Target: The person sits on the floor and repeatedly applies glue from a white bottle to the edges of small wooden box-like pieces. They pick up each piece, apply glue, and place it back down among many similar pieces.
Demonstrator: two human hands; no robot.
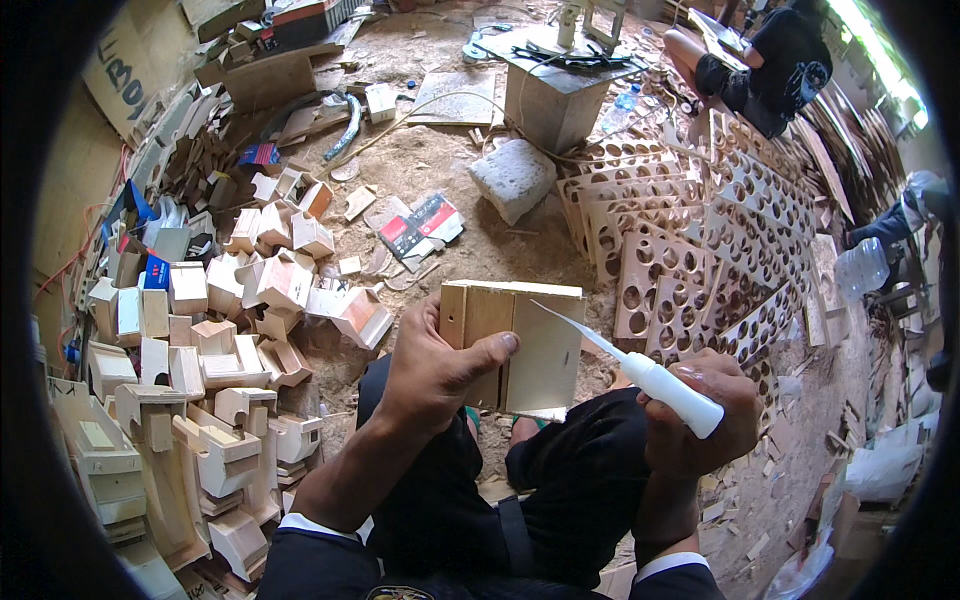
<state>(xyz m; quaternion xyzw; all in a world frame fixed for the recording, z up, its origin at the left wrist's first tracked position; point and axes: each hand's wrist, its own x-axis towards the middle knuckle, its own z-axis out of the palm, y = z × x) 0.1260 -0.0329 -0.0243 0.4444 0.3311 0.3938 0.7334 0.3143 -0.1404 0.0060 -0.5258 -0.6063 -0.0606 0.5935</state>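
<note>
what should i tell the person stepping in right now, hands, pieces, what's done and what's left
Left hand: fingers wrapped around a small wooden box, held upright over the lap.
Right hand: gripping a white glue bottle, its long nozzle tip at the box's upper right edge.
Left side: pile of similar wooden pieces. Right side: stack of boards with round cut-outs.
Done: box looks assembled. Left: no glue bead visible yet; which joints remain cannot be told.
</note>
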